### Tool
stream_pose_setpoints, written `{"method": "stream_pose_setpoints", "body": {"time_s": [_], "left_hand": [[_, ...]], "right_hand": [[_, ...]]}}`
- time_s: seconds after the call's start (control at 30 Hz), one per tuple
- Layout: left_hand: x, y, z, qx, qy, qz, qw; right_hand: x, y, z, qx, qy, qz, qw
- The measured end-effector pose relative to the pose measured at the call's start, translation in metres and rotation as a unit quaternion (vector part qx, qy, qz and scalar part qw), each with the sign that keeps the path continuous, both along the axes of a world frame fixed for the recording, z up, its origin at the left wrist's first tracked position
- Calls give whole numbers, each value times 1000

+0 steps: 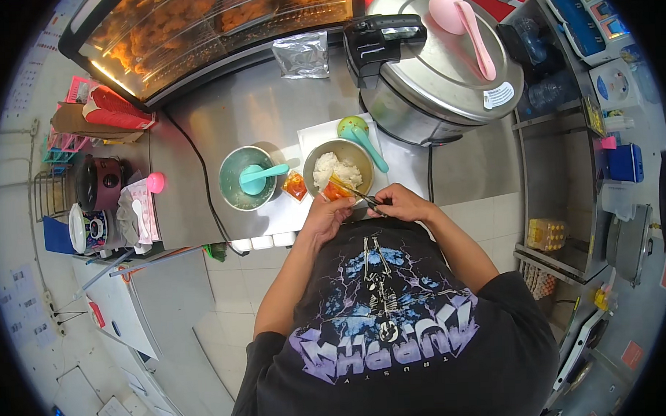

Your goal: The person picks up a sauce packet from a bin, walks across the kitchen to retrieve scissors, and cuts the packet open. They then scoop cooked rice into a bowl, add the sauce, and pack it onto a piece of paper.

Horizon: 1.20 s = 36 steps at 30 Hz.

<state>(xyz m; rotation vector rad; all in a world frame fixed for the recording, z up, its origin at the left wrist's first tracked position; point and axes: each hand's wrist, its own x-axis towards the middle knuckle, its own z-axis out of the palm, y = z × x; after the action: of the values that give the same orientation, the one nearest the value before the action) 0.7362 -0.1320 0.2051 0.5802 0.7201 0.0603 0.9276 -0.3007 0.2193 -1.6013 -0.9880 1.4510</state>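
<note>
My left hand pinches a small clear packet of orange-red sauce over the near rim of a metal bowl. White rice lies in that bowl. Black-handled scissors are in my right hand, their blades at the packet. Another sauce packet rests on the counter, left of the rice bowl. Further left, a second metal bowl holds a turquoise scoop. A turquoise rice paddle leans on a green round dish behind the rice bowl.
A large steel rice cooker stands at the back right, a pink ladle on its lid. Behind the steel counter is a lit food warmer, with a foil packet before it. A black cable crosses the counter's left side.
</note>
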Motion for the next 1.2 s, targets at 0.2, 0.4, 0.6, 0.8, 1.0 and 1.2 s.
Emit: {"method": "stream_pose_setpoints", "body": {"time_s": [0.2, 0.4, 0.6, 0.8, 1.0, 1.2], "left_hand": [[3, 1, 7, 8, 9, 1, 1000], [9, -6, 7, 56, 17, -9, 998], [8, -8, 13, 42, 35, -29, 998], [13, -11, 21, 78, 14, -32, 996], [10, -4, 18, 69, 20, -70, 995], [11, -7, 16, 105, 51, -75, 990]], "right_hand": [[-4, 0, 13, 20, -1, -13, 1000], [-4, 1, 1, -26, -60, -8, 998], [-8, 2, -11, -6, -66, -22, 998], [-10, 7, -16, 7, -120, -29, 992], [-3, 11, -19, 11, -142, -6, 990], [2, 13, -25, 10, -107, -25, 994]]}}
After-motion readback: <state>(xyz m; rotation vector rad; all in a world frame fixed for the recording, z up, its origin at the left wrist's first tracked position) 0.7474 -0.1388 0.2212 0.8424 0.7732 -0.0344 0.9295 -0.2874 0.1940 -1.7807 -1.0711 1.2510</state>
